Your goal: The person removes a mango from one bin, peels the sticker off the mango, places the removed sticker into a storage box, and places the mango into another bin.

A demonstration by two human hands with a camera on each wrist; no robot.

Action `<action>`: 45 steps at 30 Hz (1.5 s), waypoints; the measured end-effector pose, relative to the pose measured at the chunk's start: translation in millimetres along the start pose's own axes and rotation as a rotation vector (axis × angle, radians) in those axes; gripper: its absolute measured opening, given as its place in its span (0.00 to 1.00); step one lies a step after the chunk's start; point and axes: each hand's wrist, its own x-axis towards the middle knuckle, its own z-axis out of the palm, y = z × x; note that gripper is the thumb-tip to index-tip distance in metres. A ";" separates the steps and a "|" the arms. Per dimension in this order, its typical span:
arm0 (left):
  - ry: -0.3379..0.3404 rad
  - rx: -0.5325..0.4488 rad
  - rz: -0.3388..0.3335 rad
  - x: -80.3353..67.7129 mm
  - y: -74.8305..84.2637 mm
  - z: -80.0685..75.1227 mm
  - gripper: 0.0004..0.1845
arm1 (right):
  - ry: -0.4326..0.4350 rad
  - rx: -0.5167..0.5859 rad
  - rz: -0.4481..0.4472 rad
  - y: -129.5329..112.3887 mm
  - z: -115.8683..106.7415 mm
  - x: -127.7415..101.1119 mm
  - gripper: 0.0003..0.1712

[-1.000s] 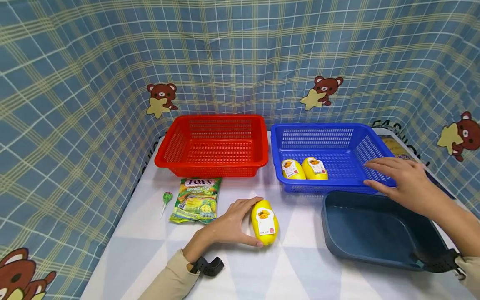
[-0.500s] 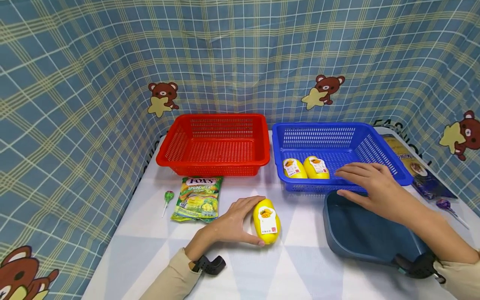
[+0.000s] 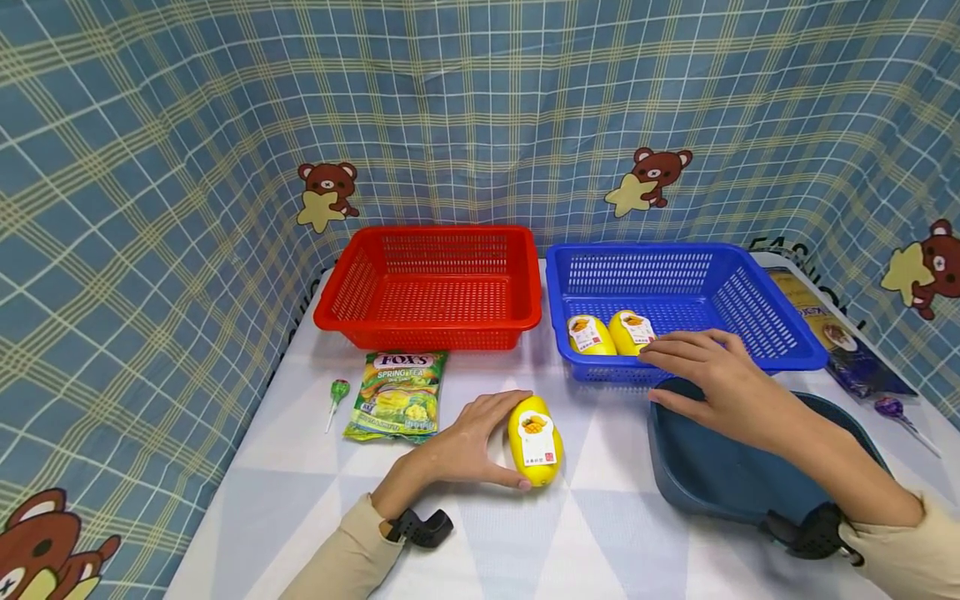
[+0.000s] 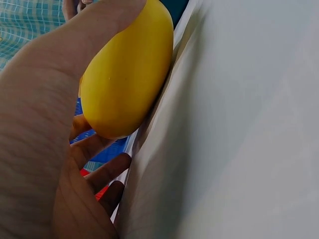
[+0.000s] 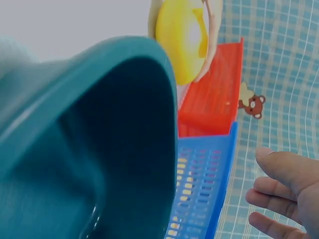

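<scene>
Fingers [image 3: 491,406] of my left hand [image 3: 465,446] are curling over the top of the yellow mango-labelled pack [image 3: 534,430], with the thumb pressing its near side, so it is being pinned from two sides and cannot roll on the desk [image 3: 600,533]. That pack is lying on the desk just in front of the blue basket [image 3: 750,354], toward its left corner. The left wrist view is showing the same wrap-around grip against the smooth yellow skin.

Over the front rim of the blue basket, my right hand [image 3: 712,379] is hovering with its fingers straight and slightly spread, holding nothing; the fingertips are coming close to the two yellow packs [image 3: 609,332] lying side by side inside the basket's front left corner. Directly in front of the blue basket the teal tray [image 3: 675,467] is sitting under my right forearm. Left of the basket the red basket [image 3: 429,287] is standing alongside it.
</scene>
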 end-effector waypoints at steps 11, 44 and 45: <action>-0.017 -0.012 -0.015 -0.6 0.6 -1.0 0.63 | -0.040 0.018 -0.013 -15.5 7.3 8.0 0.28; -0.014 -0.025 -0.003 -0.4 -0.4 -1.8 0.62 | -0.165 0.468 0.258 -76.0 69.4 20.1 0.09; -0.012 -0.024 0.000 -0.5 -0.6 -1.8 0.62 | -0.169 0.506 0.273 -76.8 71.7 21.0 0.08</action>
